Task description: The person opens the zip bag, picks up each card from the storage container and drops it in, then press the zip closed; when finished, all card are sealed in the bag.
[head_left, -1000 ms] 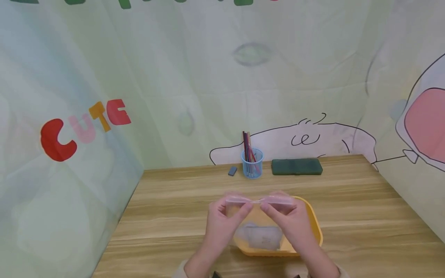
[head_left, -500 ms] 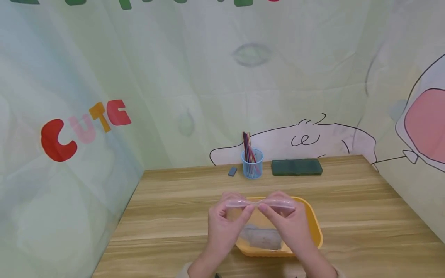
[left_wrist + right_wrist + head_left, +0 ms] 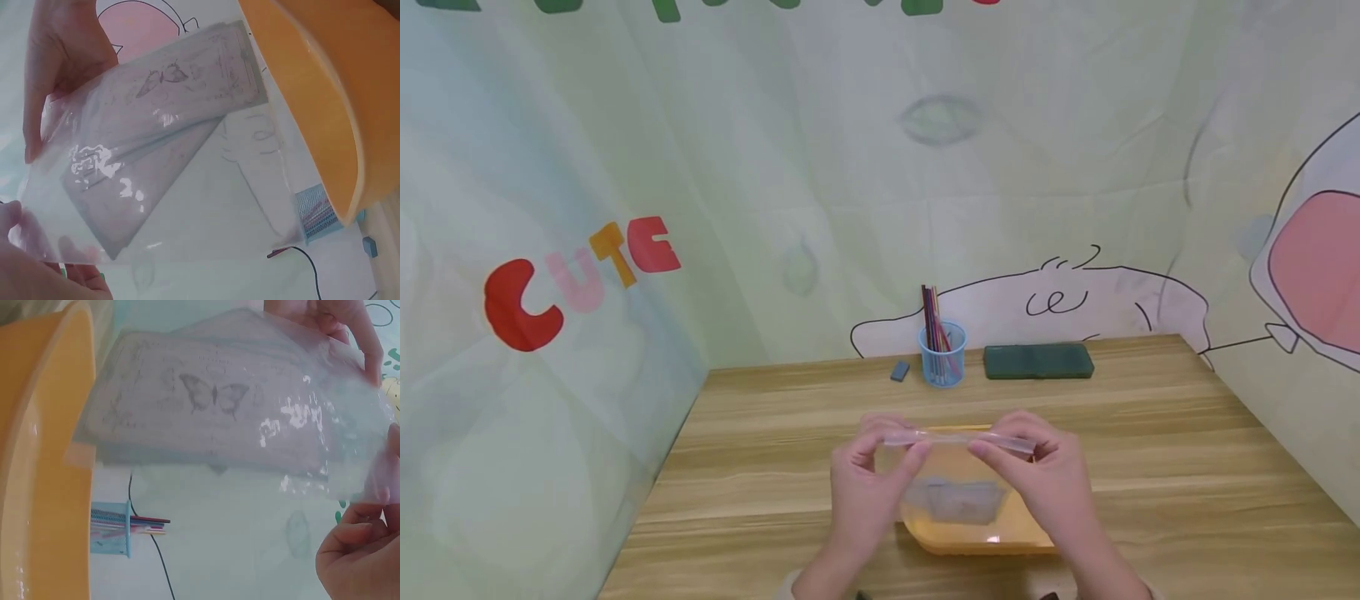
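A clear plastic bag (image 3: 953, 439) hangs upright between my hands, above a yellow basket (image 3: 977, 547). Its top edge is pinched by my left hand (image 3: 871, 483) on the left and my right hand (image 3: 1048, 479) on the right, thumbs toward me. Inside lie several flat, greyish pieces (image 3: 966, 503). Both wrist views show them overlapping at angles, one carrying a butterfly print (image 3: 214, 400). Their exact kind is unclear through the plastic. In the left wrist view the basket's wall (image 3: 325, 94) stands close beside the bag. Whether the bag's mouth is parted, I cannot tell.
At the table's back stand a light-blue cup (image 3: 942, 367) of colored pencils (image 3: 931, 321), a small blue-grey eraser-like block (image 3: 900, 371) and a dark green flat case (image 3: 1038, 361). A printed curtain (image 3: 805, 183) rises behind and along both sides of the wooden table (image 3: 760, 492).
My hands have moved apart, left hand leftward and right hand rightward. The bag's edge between my thumbs is now stretched longer, and the pieces inside hang slightly higher.
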The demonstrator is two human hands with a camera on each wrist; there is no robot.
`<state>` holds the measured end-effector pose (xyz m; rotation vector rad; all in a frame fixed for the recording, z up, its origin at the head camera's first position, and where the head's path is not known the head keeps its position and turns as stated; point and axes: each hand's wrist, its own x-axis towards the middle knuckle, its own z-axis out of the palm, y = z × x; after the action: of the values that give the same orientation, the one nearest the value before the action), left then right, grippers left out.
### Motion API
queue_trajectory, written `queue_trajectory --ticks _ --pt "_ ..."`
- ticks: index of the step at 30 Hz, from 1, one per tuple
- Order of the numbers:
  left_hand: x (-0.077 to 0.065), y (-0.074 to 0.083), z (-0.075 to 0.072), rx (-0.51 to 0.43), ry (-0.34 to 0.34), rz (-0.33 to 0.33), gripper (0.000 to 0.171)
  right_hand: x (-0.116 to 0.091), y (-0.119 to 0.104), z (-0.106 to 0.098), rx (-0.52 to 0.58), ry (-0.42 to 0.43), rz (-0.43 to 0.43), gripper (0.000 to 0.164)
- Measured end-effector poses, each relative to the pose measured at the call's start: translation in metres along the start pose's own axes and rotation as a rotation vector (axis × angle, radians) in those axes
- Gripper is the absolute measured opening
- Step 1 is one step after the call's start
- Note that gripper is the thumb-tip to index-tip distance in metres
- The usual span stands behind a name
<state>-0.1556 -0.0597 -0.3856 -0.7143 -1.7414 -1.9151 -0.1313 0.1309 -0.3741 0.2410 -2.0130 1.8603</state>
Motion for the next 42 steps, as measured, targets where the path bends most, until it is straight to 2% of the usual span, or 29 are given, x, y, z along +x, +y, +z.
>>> queue_trajectory --ticks 3,7,12,15,22,33,37,42 --pt "0.001 0.0 -0.006 0.008 0.009 -0.014 0.009 0.002 0.004 -0.006 -0.028 -0.066 -0.085 0.006" --pt "0.002 0.001 -0.014 0.047 0.016 -0.009 0.009 0.003 0.008 -0.017 -0.077 -0.196 -0.19 0.02" --pt "0.003 0.001 -0.02 0.081 0.023 -0.007 0.009 0.004 0.007 -0.024 -0.086 -0.353 -0.194 0.03" --pt "0.003 0.002 -0.022 0.091 0.024 0.011 0.009 0.005 0.006 -0.027 -0.077 -0.408 -0.195 0.034" --pt "0.005 0.002 -0.025 0.061 0.015 0.059 0.014 0.005 0.005 -0.031 -0.148 -0.391 -0.209 0.032" --pt "0.006 0.002 -0.026 0.04 0.006 0.147 0.017 0.006 -0.001 -0.031 -0.161 -0.378 -0.194 0.029" --pt "0.006 0.003 -0.026 0.034 0.012 0.124 0.016 0.007 -0.002 -0.03 -0.157 -0.376 -0.215 0.029" --pt "0.005 0.003 -0.027 0.055 0.039 -0.025 0.017 0.007 0.0 -0.023 -0.147 -0.349 -0.222 0.027"
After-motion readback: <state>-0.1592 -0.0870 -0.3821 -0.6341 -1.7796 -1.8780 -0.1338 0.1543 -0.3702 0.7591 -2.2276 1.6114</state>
